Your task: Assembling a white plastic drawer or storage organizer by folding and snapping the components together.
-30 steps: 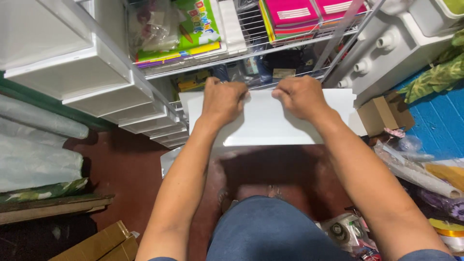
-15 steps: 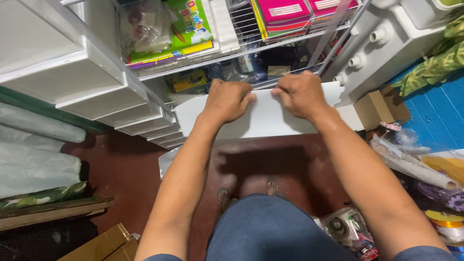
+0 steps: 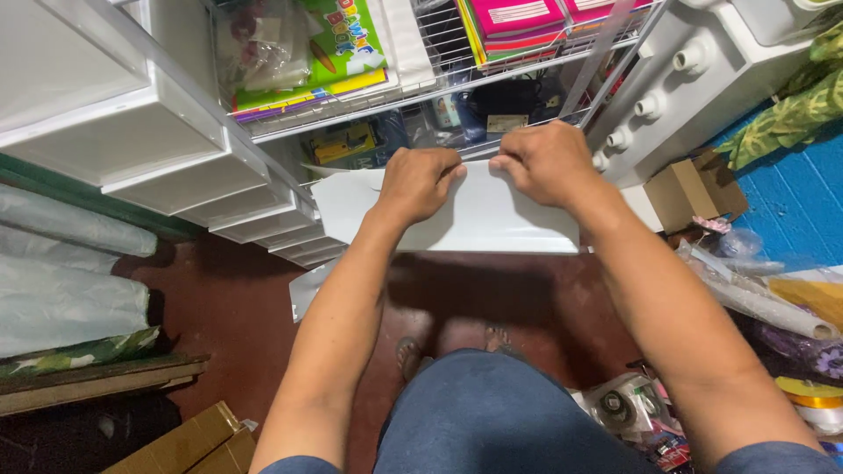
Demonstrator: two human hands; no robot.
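Floor: red, cluttered; shelf [image 3: 457,83] behind.
Hidden: sheet's [image 3: 474,219] top edge, under hands.
Fingers: left hand [image 3: 420,180], right hand [image 3: 544,162] both curled, pinching sheet.

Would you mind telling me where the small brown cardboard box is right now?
In the head view the small brown cardboard box sits on the floor at the right, beyond the right hand, between the white cabinet with round knobs and the blue floor covering.

A crowded stationery storeroom or shop: wire shelves [image 3: 527,66] stacked with coloured paper pads [image 3: 518,22], white plastic drawers [image 3: 149,149], paper rolls [image 3: 70,263] and cardboard boxes [image 3: 689,189].
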